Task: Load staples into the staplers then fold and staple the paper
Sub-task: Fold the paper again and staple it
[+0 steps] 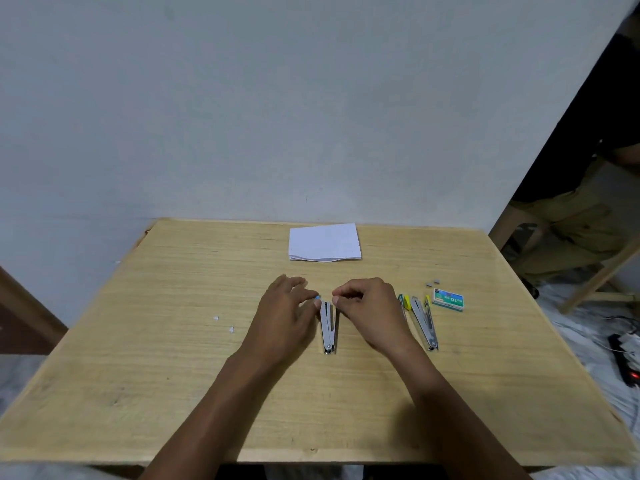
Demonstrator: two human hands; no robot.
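A silver stapler with a blue tip (328, 327) lies opened flat in the middle of the wooden table (173, 358). My left hand (285, 313) rests against its left side near the blue tip, fingers touching it. My right hand (367, 308) hovers at its right side with fingertips pinched together, possibly on a staple strip too small to make out. Opened to the right lie a yellow-tipped stapler (424, 323) and a green and yellow one (403, 302). A staple box (448, 299) sits beside them, loose staple strips (433, 283) behind it. Folded white paper (324, 242) lies at the back.
Two small white scraps (223, 323) lie on the table's left half. A person in dark clothes (588, 202) sits on a wooden chair at the right, beyond the table. A power strip (627, 362) lies on the floor at the right.
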